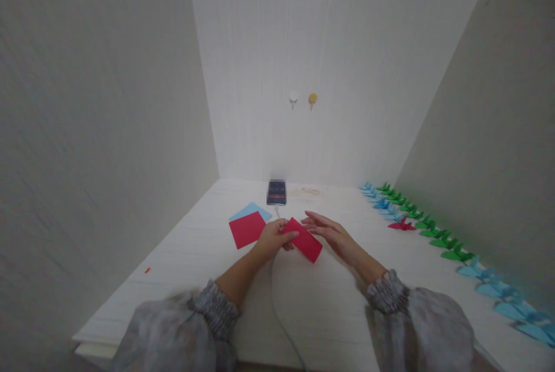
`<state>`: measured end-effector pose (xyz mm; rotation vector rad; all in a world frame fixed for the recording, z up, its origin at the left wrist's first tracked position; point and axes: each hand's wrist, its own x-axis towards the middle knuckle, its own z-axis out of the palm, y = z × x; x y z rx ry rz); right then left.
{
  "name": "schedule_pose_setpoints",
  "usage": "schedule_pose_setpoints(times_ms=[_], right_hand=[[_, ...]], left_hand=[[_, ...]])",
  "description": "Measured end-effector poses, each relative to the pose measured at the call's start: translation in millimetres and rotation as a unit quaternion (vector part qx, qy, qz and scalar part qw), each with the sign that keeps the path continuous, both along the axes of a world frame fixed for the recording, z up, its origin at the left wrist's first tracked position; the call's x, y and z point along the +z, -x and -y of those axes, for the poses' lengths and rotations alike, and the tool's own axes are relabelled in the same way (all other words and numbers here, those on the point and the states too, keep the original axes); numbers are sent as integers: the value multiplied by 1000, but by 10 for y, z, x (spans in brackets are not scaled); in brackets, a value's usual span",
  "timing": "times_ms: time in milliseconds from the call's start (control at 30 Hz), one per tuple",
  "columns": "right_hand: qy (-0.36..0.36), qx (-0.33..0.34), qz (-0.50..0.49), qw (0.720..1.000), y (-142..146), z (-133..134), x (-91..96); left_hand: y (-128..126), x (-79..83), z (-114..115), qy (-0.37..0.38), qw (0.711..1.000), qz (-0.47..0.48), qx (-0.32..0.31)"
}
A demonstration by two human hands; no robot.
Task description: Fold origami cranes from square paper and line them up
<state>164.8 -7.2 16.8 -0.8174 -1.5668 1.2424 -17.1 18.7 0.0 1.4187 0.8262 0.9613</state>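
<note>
Sleeves of grey patterned cloth (pixel 182 326) frame the white table (pixel 390 279). At its centre, my left hand (pixel 272 239) pinches the folded red paper (pixel 306 240); at three o'clock of the paper my right hand (pixel 332 233) lies open, fingers touching its edge.

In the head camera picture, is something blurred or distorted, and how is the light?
Head view: soft, even light, no glare, only faint shadows under the hands. The phone at the back is blurred to a smudge. Wide-angle distortion bends the walls outward. The left hand and right hand on the folded red paper are fairly sharp.
</note>
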Motion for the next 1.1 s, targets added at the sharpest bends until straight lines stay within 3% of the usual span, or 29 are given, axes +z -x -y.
schedule_pose_setpoints(times_ms=[167,367,1100], right_hand=[[84,-19,42,995,113,1,-106],[67,-93,7,993,112,12,-112],[43,-117,-9,992,153,89,14]], left_hand=[[-79,15,75,2,999,-12,-40],[-89,74,96,12,999,42,2],[-108,126,123,24,997,61,39]])
